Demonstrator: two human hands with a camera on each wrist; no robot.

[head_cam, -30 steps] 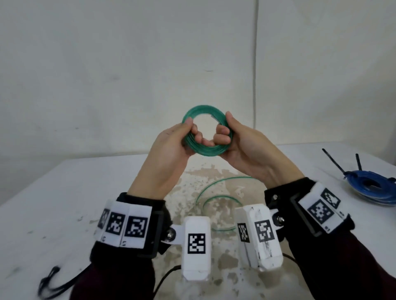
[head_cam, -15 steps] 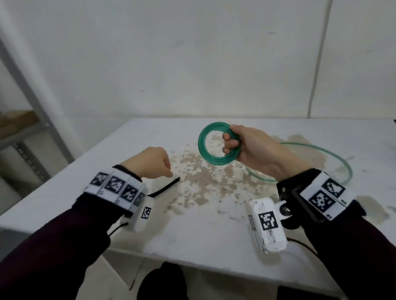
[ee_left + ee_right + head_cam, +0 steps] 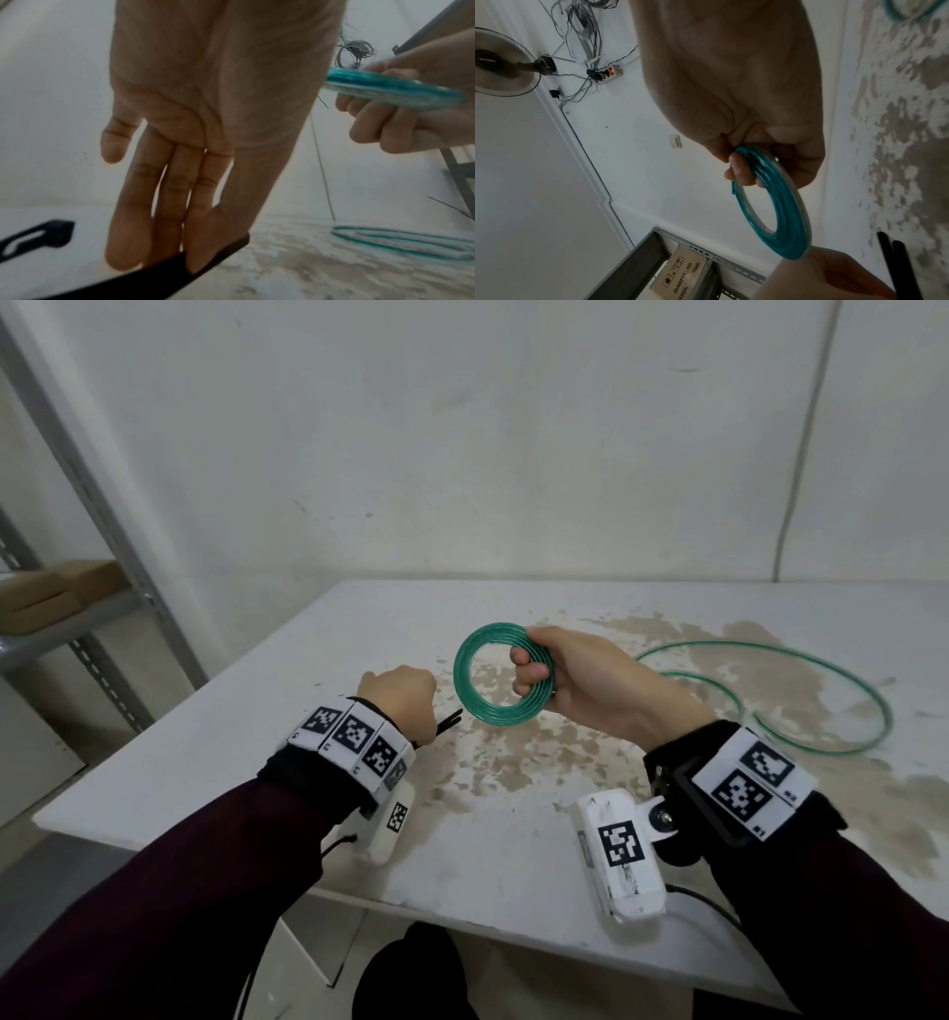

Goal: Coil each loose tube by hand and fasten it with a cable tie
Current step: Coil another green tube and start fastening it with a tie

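My right hand grips a tight green tube coil above the table, fingers curled through the ring; the right wrist view shows the same coil with a cut end sticking out by the fingers. The tube's loose tail lies in wide loops on the table to the right. My left hand is down on the table left of the coil. In the left wrist view its straight fingers touch a black cable tie. A second tie's head lies beside it.
The white table has worn brown patches; its front edge is close to my body. A grey metal shelf rack with cardboard boxes stands at the left. A white wall rises right behind the table.
My left hand let go of the coil, dropped to the table's left and slid onto the black cable ties. The right hand keeps the coil and has lowered it.
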